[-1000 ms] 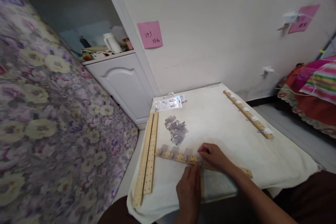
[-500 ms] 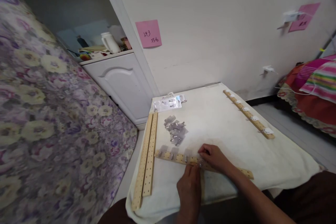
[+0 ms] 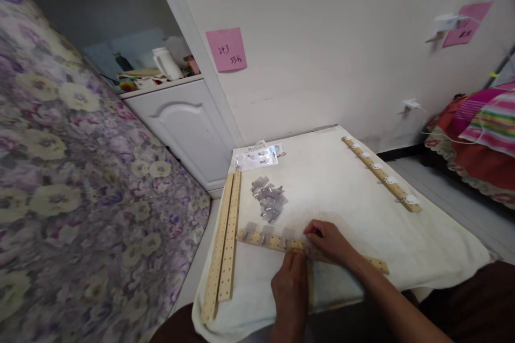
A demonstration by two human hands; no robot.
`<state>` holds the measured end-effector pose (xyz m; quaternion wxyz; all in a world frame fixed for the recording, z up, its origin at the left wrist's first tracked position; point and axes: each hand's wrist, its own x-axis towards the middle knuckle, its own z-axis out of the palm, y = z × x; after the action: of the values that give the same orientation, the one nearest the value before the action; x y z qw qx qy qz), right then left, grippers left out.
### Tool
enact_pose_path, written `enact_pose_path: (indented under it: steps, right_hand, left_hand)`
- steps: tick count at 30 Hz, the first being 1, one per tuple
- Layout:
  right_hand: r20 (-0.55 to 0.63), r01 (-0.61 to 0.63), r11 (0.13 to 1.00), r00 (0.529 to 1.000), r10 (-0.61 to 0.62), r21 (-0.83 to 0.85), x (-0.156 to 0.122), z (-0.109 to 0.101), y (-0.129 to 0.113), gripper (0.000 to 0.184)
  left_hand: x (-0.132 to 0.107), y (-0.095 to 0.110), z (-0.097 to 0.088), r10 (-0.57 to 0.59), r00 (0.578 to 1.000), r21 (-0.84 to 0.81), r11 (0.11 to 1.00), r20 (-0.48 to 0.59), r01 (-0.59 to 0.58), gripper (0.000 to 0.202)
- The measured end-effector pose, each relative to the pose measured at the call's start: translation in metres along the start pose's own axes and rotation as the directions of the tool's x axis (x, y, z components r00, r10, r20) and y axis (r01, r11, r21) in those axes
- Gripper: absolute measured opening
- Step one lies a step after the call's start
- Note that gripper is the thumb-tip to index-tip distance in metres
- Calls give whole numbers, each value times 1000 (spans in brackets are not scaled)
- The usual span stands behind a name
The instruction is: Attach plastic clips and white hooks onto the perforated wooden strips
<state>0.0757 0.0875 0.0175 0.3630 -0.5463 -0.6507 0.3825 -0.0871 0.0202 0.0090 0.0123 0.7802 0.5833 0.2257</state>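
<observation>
A perforated wooden strip lies crosswise near the front of the cloth-covered table. Several clear-backed adhesive hooks sit spaced along its left part. My left hand is closed, its fingertips gripping the strip's near edge beside one hook. Above the strip, my right hand pinches the edge of that hook's clear backing with thumb and forefinger; the fingers partly hide it. Behind the strip is a loose pile of similar hooks. My right forearm covers part of the strip's right half.
Two long perforated strips lie side by side along the table's left edge. Clear hook packaging rests at the back left. Another strip with white-backed hooks lies at the right. A floral curtain hangs left of the table.
</observation>
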Motion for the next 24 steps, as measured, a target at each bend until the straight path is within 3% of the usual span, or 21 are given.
enact_pose_path:
  steps: [24]
  right_hand:
    - [33, -14, 1000, 999, 14, -3, -2, 1, 0, 15]
  left_hand:
    - [2, 2, -4, 18, 997, 64, 998, 72, -22, 20]
